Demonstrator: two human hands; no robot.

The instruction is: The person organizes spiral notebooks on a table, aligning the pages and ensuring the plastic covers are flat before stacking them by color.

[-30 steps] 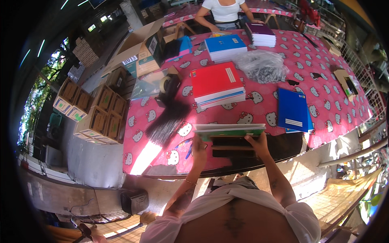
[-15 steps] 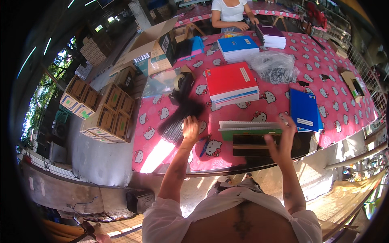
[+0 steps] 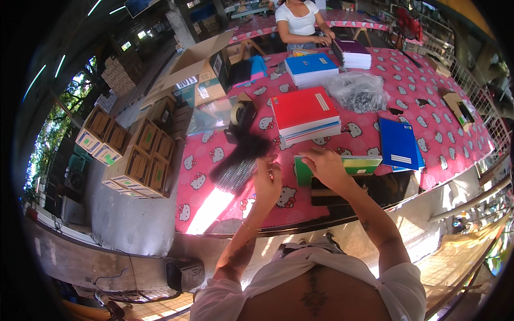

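Observation:
My left hand [image 3: 266, 182] is raised at the near edge of a heap of black binding combs [image 3: 241, 160], its fingers pinched on one thin black comb. To its right, my right hand [image 3: 324, 166] reaches left with the fingers apart. It hovers over the left end of a green-covered notebook stack [image 3: 360, 165] and holds nothing. The green stack rests on a black binding machine [image 3: 342, 191] at the table's near edge. All of this lies on a pink patterned tablecloth [image 3: 214, 155].
Behind are a red notebook stack [image 3: 304, 112], blue notebooks [image 3: 399, 144], a farther blue stack [image 3: 310, 68], a purple stack [image 3: 352, 53], a clear plastic bag [image 3: 358, 91] and a tape roll [image 3: 238, 112]. Cardboard boxes [image 3: 134, 155] stand at left. Another person [image 3: 300, 21] works across the table.
Both hands left the green stack. The left hand reached into the black comb heap and drew back a little; the right hand swung left toward it.

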